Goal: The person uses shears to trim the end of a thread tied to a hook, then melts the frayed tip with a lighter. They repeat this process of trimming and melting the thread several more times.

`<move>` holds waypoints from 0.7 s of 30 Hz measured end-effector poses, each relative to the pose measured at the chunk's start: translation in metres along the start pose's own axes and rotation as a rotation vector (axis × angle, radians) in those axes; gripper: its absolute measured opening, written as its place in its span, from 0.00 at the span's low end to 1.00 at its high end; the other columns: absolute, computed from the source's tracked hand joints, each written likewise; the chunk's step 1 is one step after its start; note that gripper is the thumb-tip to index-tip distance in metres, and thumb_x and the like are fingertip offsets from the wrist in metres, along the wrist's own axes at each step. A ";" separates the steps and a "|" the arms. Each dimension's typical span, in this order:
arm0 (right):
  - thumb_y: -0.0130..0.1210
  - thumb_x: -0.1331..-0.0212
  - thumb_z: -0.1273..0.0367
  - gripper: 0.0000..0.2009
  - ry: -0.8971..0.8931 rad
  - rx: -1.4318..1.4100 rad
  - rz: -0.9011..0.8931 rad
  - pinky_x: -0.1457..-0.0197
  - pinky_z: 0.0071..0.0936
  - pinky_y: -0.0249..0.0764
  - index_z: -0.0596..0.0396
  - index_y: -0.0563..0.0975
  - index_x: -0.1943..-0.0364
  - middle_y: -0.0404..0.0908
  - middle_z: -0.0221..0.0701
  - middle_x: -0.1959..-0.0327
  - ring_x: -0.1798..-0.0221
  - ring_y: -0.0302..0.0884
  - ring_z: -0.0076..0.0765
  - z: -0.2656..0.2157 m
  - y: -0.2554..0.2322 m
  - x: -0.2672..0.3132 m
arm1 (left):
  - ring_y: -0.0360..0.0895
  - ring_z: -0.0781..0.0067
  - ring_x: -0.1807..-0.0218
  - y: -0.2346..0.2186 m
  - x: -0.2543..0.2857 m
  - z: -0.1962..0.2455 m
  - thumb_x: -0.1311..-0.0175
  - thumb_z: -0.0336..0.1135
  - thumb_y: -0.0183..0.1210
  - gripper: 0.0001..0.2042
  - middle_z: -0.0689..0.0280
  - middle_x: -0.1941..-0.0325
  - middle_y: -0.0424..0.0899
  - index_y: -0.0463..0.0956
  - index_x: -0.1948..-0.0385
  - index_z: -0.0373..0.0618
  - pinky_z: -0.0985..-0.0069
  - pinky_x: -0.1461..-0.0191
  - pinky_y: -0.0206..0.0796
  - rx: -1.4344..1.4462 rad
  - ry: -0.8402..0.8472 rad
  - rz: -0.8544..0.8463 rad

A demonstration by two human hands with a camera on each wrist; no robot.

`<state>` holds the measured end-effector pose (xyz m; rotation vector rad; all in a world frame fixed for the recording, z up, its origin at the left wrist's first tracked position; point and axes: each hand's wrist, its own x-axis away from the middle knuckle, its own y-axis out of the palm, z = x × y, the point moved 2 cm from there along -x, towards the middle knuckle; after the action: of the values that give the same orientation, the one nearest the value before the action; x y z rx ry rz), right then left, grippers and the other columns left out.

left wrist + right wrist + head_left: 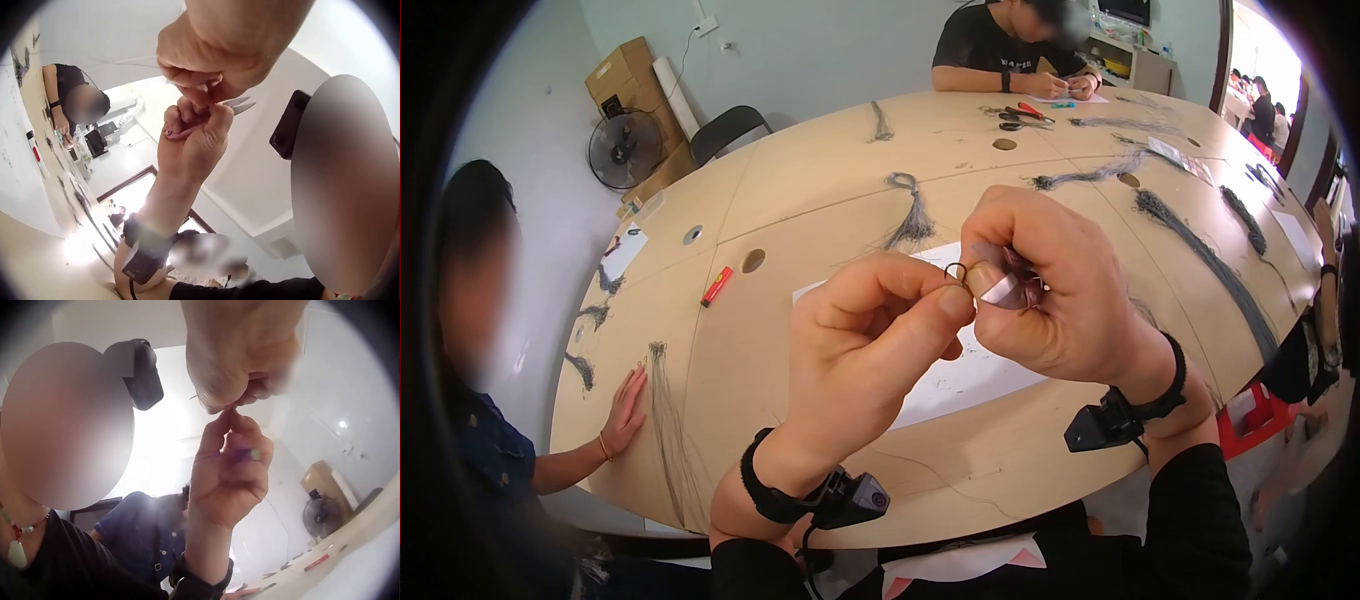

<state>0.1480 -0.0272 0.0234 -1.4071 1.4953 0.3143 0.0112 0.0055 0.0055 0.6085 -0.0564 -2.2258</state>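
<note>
My left hand point(870, 335) pinches a small dark curved hook point(949, 266) between thumb and forefinger. Against it, my right hand point(1055, 285) is curled round small scissors point(1003, 290); their blades point(242, 106) stick out past the fingers in the left wrist view, and a pinkish handle point(182, 134) lies across the palm. The fingertips of both hands meet at the hook. A thin line point(125, 63) runs off from my left hand point(219, 50). In the right wrist view, my right hand point(240, 356) hides most of the scissors above my left hand point(228, 472).
Under my hands lies white paper point(960, 380) with dark bits. Bundles of thin strands point(912, 215), a red marker point(717, 287) and pliers and scissors point(1025, 118) are spread on the table point(740, 400). One person sits at the left, a hand point(625, 412) on the table; another works opposite.
</note>
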 end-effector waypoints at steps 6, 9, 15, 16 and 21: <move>0.47 0.58 0.75 0.04 0.034 -0.021 0.085 0.79 0.11 0.54 0.59 0.68 0.75 0.66 0.24 0.80 0.80 0.57 0.14 0.001 -0.007 0.000 | 0.69 0.82 0.75 -0.003 -0.002 0.004 0.50 0.24 0.51 0.03 0.65 0.76 0.74 0.70 0.75 0.36 0.86 0.73 0.63 0.043 -0.061 0.030; 0.47 0.56 0.75 0.03 0.069 -0.072 0.067 0.79 0.10 0.54 0.60 0.69 0.75 0.67 0.24 0.80 0.80 0.57 0.12 0.001 -0.006 0.001 | 0.69 0.82 0.75 -0.003 -0.002 0.001 0.50 0.25 0.51 0.03 0.65 0.76 0.74 0.70 0.75 0.36 0.87 0.73 0.63 0.025 -0.063 0.018; 0.50 0.57 0.72 0.06 0.171 -0.121 -0.001 0.79 0.12 0.57 0.61 0.70 0.76 0.67 0.25 0.83 0.82 0.58 0.14 0.000 -0.004 -0.001 | 0.70 0.83 0.74 0.001 -0.001 -0.001 0.50 0.25 0.51 0.03 0.66 0.75 0.74 0.70 0.74 0.36 0.87 0.72 0.64 -0.059 -0.083 0.009; 0.48 0.54 0.73 0.04 0.183 -0.117 0.013 0.81 0.09 0.53 0.60 0.70 0.78 0.67 0.22 0.84 0.82 0.57 0.10 0.000 -0.004 -0.001 | 0.70 0.83 0.73 0.001 -0.001 -0.001 0.50 0.25 0.51 0.04 0.66 0.75 0.74 0.71 0.73 0.36 0.87 0.72 0.64 -0.058 -0.089 0.020; 0.52 0.59 0.72 0.08 0.283 -0.176 0.004 0.79 0.14 0.61 0.62 0.70 0.74 0.68 0.28 0.85 0.83 0.60 0.18 0.001 -0.005 -0.001 | 0.70 0.83 0.74 0.000 -0.003 -0.002 0.49 0.27 0.51 0.04 0.66 0.74 0.75 0.71 0.73 0.37 0.88 0.74 0.62 -0.028 -0.074 0.020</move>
<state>0.1531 -0.0271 0.0259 -1.6408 1.7334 0.2620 0.0131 0.0080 0.0051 0.5075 -0.0685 -2.2258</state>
